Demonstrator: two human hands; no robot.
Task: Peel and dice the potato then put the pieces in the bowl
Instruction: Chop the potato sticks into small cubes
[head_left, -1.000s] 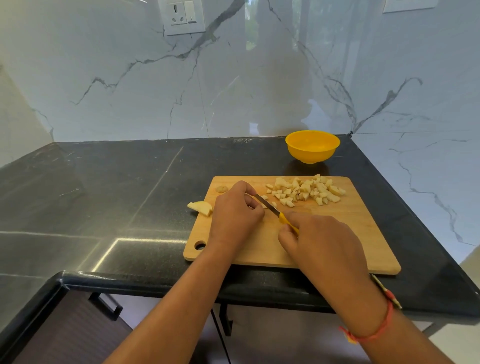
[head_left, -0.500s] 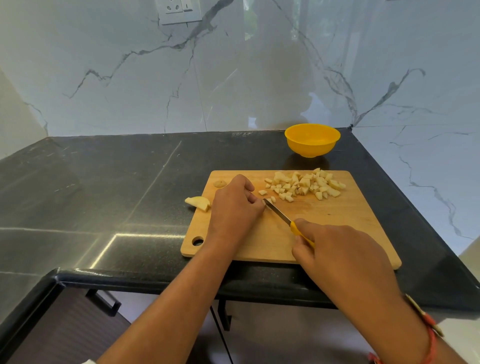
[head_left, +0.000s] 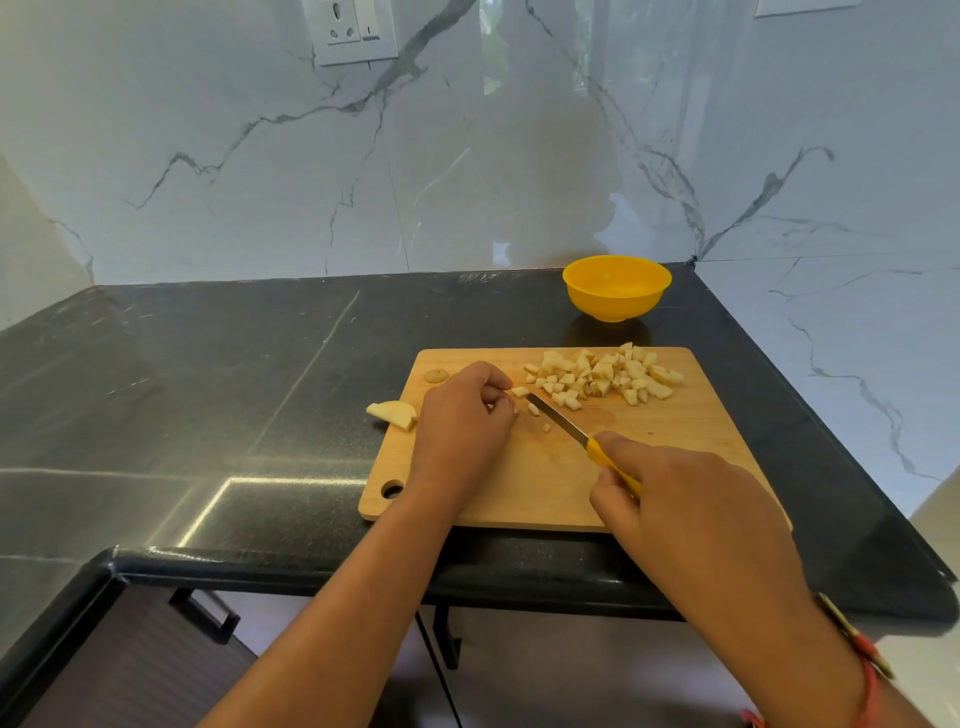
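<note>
Pale potato dice lie heaped just beyond the curled fingertips of the left hand (what they pin, I cannot tell), new cubes freshly cut beside them, right hand gripping the drawn-back knife, bowl yet unfilled.

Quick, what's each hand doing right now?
Left hand: fingers curled over the cutting board, cannot tell if holding anything.
Right hand: closed, holding the knife.
</note>
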